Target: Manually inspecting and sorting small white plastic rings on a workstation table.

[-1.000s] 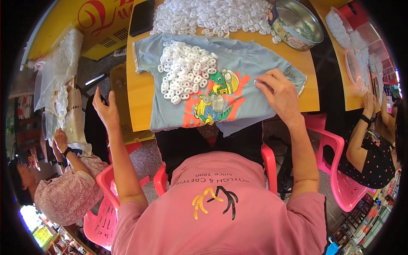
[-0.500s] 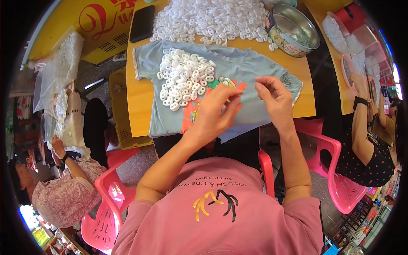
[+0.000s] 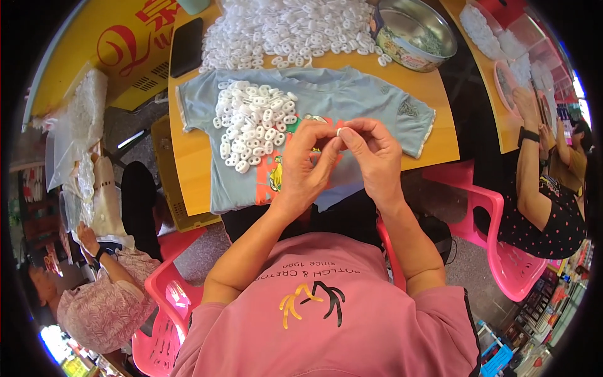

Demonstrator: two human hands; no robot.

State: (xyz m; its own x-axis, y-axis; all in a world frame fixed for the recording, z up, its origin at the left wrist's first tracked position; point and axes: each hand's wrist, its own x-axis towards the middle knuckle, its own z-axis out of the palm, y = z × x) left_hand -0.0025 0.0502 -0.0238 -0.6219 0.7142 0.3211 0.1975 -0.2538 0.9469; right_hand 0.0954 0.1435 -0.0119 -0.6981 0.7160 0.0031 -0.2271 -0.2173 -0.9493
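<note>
My left hand point(image 3: 309, 162) and my right hand point(image 3: 377, 154) meet fingertip to fingertip above a grey-blue T-shirt point(image 3: 361, 94). Between the right thumb and forefinger shows the edge of a small white plastic piece point(image 3: 340, 132). Left thumb and forefinger are pinched right beside it; whatever they grip is hidden. Left of my hands, a heap of white oval plastic pieces with two holes point(image 3: 254, 122) lies on the shirt, next to its red and green print.
A larger pile of white pieces point(image 3: 289, 31) covers the table's far side. Beside it are a black phone point(image 3: 187, 47) and a round tin point(image 3: 418, 38) with thin greyish bits inside. Co-workers sit left and right by pink chairs point(image 3: 502, 245). A yellow crate point(image 3: 166, 173) stands left of the table point(image 3: 191, 169).
My hands were apart and have come together at the fingertips. The right hand moved left, and a white piece now shows in its pinch. The whole view has shifted slightly.
</note>
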